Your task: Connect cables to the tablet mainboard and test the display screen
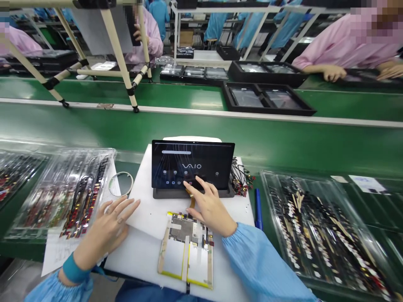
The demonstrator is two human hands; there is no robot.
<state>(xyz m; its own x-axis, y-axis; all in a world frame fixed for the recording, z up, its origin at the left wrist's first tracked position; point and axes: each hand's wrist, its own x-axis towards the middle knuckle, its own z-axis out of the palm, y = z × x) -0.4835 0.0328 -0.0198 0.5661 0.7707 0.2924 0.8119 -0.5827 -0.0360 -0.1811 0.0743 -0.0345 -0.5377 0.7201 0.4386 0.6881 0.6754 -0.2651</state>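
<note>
A tablet screen (pixel 176 163), lit with a VAIO logo and icons, leans upright in a dark stand (pixel 163 193). My right hand (pixel 209 207) has its fingers spread, with a fingertip at the lower part of the screen. A brownish flex cable (pixel 192 201) runs from under the screen towards a battery-and-circuit-board assembly (pixel 200 262) lying flat on the white foam pad (pixel 141 214). Part of the cable and board is hidden by my right hand. My left hand (pixel 110 224), wearing a teal wrist strap (pixel 75 267), hovers over the pad's left edge with fingers apart, holding nothing.
Clear trays of flex cables stand left (pixel 34 209) and right (pixel 278 235). A blue pen (pixel 258 209) and a bundle of small wired parts (pixel 241 178) lie right of the screen. Behind runs a green conveyor (pixel 195 121) with black trays (pixel 270 110); co-workers sit beyond.
</note>
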